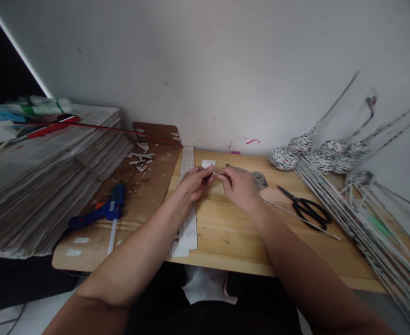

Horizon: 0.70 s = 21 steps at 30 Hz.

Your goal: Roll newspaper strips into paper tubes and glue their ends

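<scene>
My left hand is closed, with thumb and fingers pinching a narrow strip of printed newspaper whose end sticks up behind the thumb. Close on its right, my right hand pinches a thin pale stick at the point where it meets the paper. That stick seems to run on under my right hand and out past the wrist toward the right; the part under the palm is hidden. Beneath my left wrist lies a stack of flat newspaper strips. A crumpled grey cloth rests behind my right hand.
Black scissors lie to the right, beside a bundle of rolled paper sticks. Woven paper balls stand against the wall. On the left are a blue glue gun on cardboard, paper scraps and a tall newspaper stack.
</scene>
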### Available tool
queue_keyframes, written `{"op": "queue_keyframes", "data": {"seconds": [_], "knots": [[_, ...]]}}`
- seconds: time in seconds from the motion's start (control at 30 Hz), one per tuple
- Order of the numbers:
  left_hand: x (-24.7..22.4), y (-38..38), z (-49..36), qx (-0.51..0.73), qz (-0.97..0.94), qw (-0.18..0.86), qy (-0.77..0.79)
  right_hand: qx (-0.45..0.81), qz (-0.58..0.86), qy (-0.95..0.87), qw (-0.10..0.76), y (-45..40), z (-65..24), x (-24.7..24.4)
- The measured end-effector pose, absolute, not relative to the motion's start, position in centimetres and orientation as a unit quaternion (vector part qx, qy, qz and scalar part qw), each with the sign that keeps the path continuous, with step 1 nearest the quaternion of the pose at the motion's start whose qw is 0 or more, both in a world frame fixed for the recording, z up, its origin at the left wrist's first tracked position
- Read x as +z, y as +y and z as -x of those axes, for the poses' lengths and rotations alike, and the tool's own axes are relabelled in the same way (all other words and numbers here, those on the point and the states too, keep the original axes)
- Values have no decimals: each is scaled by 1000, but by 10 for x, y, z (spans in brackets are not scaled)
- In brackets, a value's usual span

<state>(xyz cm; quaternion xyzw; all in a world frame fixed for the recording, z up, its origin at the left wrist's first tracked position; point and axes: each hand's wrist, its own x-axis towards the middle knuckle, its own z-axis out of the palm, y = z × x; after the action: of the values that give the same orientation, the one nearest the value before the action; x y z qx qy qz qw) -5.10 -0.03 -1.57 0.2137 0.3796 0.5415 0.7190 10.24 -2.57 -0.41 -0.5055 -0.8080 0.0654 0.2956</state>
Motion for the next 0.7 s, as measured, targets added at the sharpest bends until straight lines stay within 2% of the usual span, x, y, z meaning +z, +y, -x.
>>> {"op": "queue_keyframes", "data": {"seconds": [0.23,0.5,0.7], "knots": [[-15,0,51,546,-212,729,353,67,494,-811,307,-25,-103,-5],[-15,0,51,556,-191,719,371,26,528,-815,239,-27,-102,-4],[-16,0,51,555,-194,726,357,46,503,-812,291,-26,-103,-5]]}}
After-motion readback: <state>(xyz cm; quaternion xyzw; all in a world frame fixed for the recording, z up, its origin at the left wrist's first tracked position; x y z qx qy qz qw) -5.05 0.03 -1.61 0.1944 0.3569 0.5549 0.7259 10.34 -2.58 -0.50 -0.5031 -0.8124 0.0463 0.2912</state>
